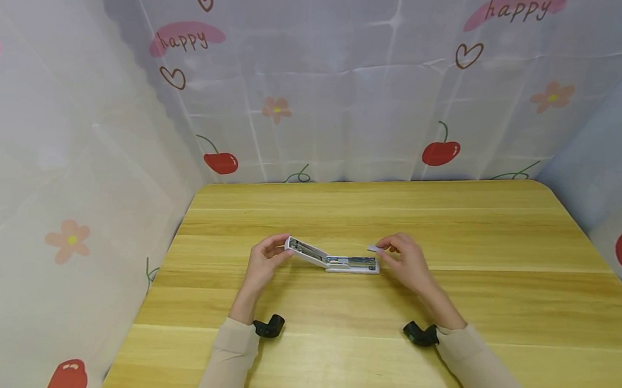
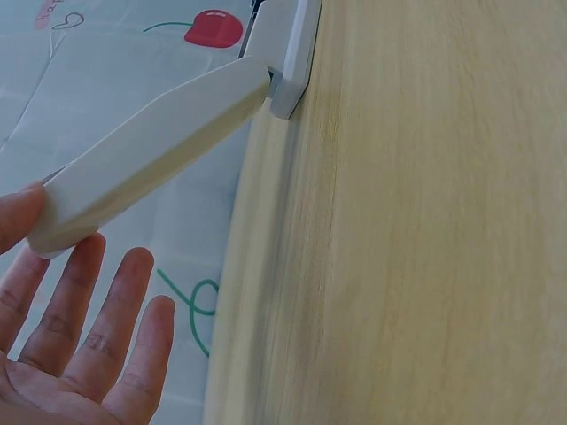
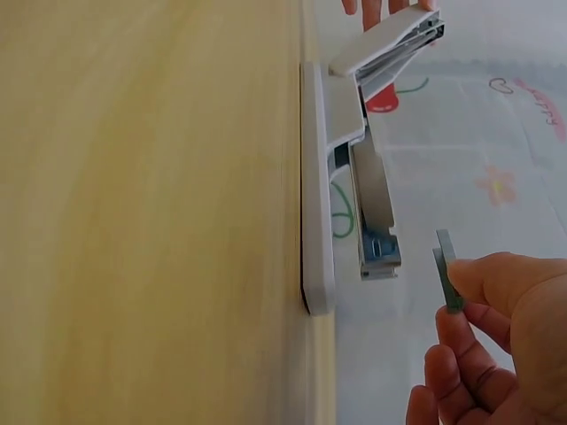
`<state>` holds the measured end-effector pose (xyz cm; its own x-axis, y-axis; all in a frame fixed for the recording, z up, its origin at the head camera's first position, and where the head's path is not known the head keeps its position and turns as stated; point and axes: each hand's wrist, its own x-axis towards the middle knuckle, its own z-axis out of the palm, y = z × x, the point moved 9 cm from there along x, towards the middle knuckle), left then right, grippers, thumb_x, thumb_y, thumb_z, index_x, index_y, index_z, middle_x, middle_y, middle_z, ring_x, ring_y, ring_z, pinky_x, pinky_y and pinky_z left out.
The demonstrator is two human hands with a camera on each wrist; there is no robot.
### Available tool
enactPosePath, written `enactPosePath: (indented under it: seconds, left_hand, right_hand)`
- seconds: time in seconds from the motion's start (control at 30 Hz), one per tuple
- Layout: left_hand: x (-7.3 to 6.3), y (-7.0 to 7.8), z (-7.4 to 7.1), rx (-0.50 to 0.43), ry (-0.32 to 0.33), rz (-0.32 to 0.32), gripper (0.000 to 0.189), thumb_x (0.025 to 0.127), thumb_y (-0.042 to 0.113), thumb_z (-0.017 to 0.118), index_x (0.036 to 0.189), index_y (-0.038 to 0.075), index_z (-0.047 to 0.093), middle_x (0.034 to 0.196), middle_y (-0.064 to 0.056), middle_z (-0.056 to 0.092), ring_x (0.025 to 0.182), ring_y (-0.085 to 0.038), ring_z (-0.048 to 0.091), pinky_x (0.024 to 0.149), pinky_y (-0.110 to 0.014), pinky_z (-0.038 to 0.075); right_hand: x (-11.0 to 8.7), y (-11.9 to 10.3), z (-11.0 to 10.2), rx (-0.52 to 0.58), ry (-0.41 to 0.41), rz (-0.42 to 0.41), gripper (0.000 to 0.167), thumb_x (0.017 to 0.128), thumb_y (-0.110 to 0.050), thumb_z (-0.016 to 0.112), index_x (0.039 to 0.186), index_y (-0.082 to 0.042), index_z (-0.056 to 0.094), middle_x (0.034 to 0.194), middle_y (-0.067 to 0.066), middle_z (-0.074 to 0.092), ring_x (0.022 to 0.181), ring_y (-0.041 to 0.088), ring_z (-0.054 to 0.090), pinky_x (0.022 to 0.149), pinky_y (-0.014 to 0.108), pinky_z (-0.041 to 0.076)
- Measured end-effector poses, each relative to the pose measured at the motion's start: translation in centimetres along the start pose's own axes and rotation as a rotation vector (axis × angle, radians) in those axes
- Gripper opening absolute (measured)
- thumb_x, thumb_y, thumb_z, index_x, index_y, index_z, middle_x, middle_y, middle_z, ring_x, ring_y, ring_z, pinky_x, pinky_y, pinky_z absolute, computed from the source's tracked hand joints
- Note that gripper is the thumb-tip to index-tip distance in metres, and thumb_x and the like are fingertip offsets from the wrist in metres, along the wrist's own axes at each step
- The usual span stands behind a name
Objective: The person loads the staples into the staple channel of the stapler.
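A white stapler rests on the wooden table with its top arm swung up to the left, baring the metal staple channel. My left hand pinches the free end of the raised arm between thumb and fingers, the other fingers extended below it. Between the thumb and fingers of my right hand is a short strip of staples, held just off the right end of the stapler and apart from it. In the right wrist view the strip's U-shaped profile shows.
The wooden table spreads around the stapler on all sides. A printed curtain with cherries and flowers hangs behind the table, with more sheeting at left and right. Black wrist cameras sit at both sleeves.
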<state>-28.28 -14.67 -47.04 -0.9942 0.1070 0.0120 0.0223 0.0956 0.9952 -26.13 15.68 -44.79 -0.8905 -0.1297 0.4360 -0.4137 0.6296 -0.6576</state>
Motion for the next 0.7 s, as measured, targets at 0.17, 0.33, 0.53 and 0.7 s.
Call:
enactPosePath:
  seconds: [0.17, 0.33, 0.53, 0.7]
  left_hand:
    - [0.0, 0.0, 0.0, -0.013, -0.008, 0.003, 0.040, 0.089, 0.000, 0.068, 0.128, -0.001, 0.060, 0.124, -0.023, 0.061, 0.108, -0.032, 0.059, 0.083, -0.022, 0.055]
    - [0.0, 0.0, 0.0, -0.012, -0.005, -0.006, 0.039, 0.089, 0.001, 0.068, 0.127, -0.001, 0.061, 0.125, -0.022, 0.061, 0.109, -0.032, 0.059, 0.083, -0.022, 0.055]
    - [0.1, 0.0, 0.0, -0.009, 0.006, -0.008, 0.039, 0.089, -0.001, 0.068, 0.127, -0.001, 0.061, 0.124, -0.023, 0.061, 0.109, -0.034, 0.059, 0.081, -0.019, 0.054]
    - [0.0, 0.0, 0.0, -0.011, 0.008, -0.009, 0.039, 0.088, -0.001, 0.068, 0.127, -0.002, 0.061, 0.124, -0.023, 0.061, 0.109, -0.034, 0.059, 0.081, -0.019, 0.054]
  right_hand:
    - [0.1, -0.7, 0.9, 0.024, -0.055, -0.020, 0.010, 0.084, -0.003, 0.074, 0.094, -0.004, 0.071, 0.092, 0.008, 0.067, 0.084, 0.021, 0.055, 0.074, 0.037, 0.048]
    - [0.1, -1.1, 1.7, 0.025, -0.104, -0.022, 0.011, 0.084, -0.005, 0.075, 0.095, -0.006, 0.071, 0.092, 0.006, 0.066, 0.087, 0.021, 0.056, 0.077, 0.039, 0.049]
    - [0.0, -1.1, 2.6, -0.010, -0.155, 0.000, 0.011, 0.085, -0.008, 0.075, 0.096, -0.007, 0.071, 0.092, 0.005, 0.065, 0.089, 0.023, 0.056, 0.078, 0.040, 0.048]
    - [0.0, -1.0, 3.1, -0.031, -0.180, 0.006, 0.011, 0.086, -0.010, 0.075, 0.096, -0.008, 0.072, 0.095, 0.005, 0.066, 0.091, 0.022, 0.056, 0.079, 0.039, 0.047]
